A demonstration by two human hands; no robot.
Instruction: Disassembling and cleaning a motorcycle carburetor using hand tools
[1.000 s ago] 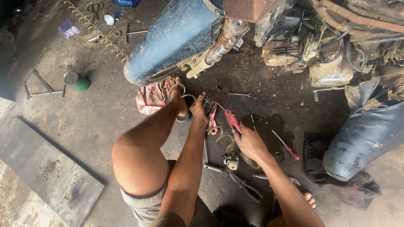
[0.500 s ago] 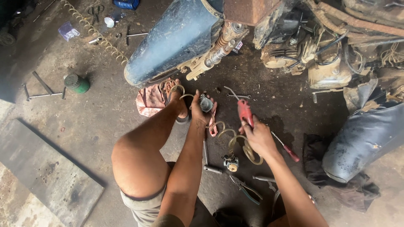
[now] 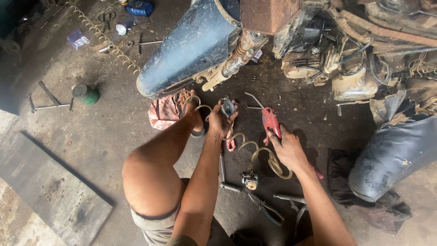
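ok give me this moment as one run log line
left hand: holds small metal part | right hand: grips red air blow gun, nozzle toward part | coiled hose: on floor | pliers: by knee

Red pistol-shaped air blow gun, with a pale yellowish coiled hose trailing from it. Small metal part shows grey with a darker centre. Crumpled cloth rag is faded pink with mottled stains. Curved motorcycle mudguard is dusty dark blue, scuffed pale along the edge. Short cylindrical can is green. Flat plastic container is bright blue. Pliers have dark blue-black handles. Concrete floor is grey-brown, blackened with oil near the machine. Rectangular metal panel is rust brown.
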